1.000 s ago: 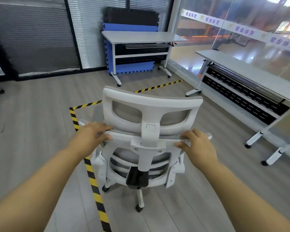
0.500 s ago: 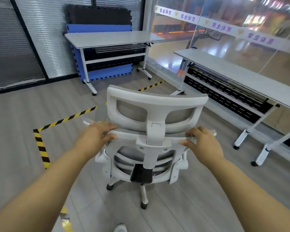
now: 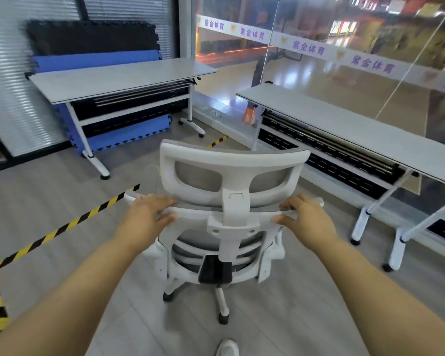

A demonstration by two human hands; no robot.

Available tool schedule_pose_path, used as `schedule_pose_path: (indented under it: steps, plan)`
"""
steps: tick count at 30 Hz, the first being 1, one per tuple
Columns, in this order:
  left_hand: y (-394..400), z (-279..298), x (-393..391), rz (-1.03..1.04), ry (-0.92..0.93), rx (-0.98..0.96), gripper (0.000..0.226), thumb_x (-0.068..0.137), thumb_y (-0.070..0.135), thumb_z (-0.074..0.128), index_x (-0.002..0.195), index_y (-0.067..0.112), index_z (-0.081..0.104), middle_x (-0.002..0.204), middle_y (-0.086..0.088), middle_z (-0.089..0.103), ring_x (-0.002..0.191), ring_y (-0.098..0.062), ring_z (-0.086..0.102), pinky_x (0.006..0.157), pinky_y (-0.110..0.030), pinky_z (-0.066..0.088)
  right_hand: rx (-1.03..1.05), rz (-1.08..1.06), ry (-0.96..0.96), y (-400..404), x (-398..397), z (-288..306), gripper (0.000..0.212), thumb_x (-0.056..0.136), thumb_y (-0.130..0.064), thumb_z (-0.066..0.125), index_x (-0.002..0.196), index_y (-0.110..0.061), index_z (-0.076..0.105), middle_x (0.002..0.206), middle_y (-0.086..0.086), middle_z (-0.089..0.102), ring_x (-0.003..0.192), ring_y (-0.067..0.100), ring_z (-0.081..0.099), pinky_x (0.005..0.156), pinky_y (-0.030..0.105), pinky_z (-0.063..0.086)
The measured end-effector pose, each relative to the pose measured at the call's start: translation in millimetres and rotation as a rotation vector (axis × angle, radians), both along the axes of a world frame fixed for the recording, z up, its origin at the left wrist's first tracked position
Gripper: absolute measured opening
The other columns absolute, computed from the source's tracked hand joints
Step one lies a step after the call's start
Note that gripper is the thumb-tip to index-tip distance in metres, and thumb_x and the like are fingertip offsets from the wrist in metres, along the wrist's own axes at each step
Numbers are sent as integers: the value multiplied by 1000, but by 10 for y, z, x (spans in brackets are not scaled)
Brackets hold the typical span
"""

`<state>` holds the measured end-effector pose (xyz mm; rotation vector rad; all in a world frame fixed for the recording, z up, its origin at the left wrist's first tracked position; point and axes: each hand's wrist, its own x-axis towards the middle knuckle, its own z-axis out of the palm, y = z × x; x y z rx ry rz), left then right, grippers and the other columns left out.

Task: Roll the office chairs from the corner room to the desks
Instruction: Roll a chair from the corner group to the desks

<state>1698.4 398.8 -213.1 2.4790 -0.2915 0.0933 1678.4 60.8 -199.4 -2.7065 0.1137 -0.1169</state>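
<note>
Head view: we record a white office chair with grey mesh standing on the wooden floor, its back towards us. Our left hand grips the top rail of the backrest on its left end, fingers over the top and thumb beneath; our right hand grips the same rail on its right end in like manner. Neither grip is open. The headrest rises between and beyond the hands. One bench stands ahead to the left, a second bench along the glass wall to the right. Yellow-black tape crosses the floor left of the chair. A white shoe tip shows at the bottom edge.
</note>
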Motion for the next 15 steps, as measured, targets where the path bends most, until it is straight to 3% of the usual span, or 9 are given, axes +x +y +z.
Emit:
schedule_pose_path:
  steps: [4,11,15]
  plan:
    - [-242,7,731,4,-5,28,34,89,26,60,123,22,60,126,1,58,122,-23,46,113,-40,24,6,1,-13,-256,715,-37,34,82,-41,67,109,-21,62,105,-10,48,95,10,46,68,32,41]
    - [-617,36,2042,24,53,-2,33,89,27,61,121,32,60,123,7,57,116,-19,41,94,-31,32,-13,55,11,-633,2013,-20,38,85,-46,61,114,-23,60,119,-9,49,102,11,50,72,29,40]
    - [-809,53,2681,23,68,-10,32,89,26,60,118,41,59,122,7,57,119,-22,42,99,-40,36,-7,62,39,-836,2658,-8,37,88,-45,57,118,-23,58,124,-8,48,109,13,51,81,33,47]
